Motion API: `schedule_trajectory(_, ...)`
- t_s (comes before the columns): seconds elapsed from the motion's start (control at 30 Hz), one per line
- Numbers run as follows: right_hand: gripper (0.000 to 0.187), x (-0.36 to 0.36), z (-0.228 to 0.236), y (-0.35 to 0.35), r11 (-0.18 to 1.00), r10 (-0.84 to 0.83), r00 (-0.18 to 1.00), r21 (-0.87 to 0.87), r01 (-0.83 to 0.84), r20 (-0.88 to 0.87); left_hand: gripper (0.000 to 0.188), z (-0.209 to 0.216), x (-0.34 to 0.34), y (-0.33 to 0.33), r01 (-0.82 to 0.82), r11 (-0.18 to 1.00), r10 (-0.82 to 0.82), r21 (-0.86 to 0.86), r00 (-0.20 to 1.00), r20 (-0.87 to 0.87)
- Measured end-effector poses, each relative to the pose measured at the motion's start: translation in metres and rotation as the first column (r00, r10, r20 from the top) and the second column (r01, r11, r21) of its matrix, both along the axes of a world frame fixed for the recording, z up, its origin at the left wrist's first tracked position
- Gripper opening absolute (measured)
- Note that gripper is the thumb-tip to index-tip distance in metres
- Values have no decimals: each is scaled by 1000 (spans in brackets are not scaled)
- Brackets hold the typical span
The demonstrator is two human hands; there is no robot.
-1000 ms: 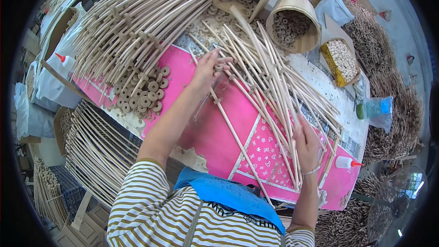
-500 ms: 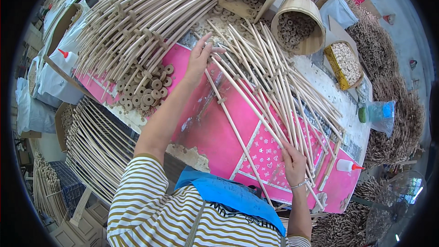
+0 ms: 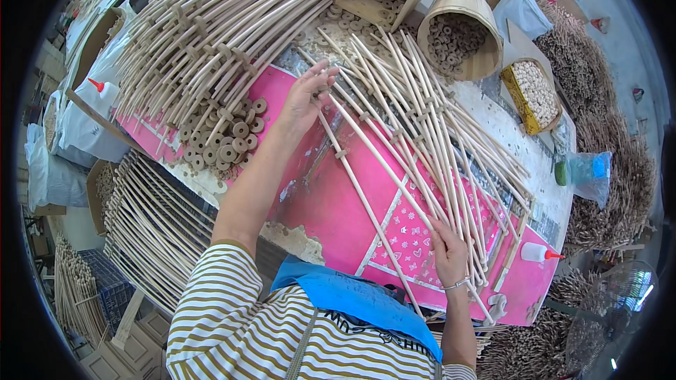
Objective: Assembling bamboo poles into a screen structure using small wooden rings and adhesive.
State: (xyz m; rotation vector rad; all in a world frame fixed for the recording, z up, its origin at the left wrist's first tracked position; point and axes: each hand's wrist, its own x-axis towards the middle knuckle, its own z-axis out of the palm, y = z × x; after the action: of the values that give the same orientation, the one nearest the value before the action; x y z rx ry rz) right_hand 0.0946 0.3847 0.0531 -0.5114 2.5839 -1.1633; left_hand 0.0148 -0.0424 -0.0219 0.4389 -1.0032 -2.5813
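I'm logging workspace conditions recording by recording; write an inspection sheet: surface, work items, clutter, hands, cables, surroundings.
Surface: pink sheet, partly patterned, with dark stains.
Work items: rods, some ring-fitted, piled at right.
Clutter: brown rings heaped at left; white red-tipped bottle at right.
Hands: right hand grips a pale rod; left hand is near its far end, grip unclear.
Cables: nothing seen.
Surroundings: fan at lower right; tilted wooden bucket beyond the rods.
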Motion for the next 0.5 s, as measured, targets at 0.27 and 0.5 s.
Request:
schedule_trajectory(0.27,30,-1,1,-1,1000,3,1000,-16,-3,7,42,-4,2,4,-18,995,16,99,999,28)
schedule_trajectory(0.5,28,-4,-12,-4,999,15,999,-43,-17,-49,41,2,2,19,-5,999,3,48,998,56)
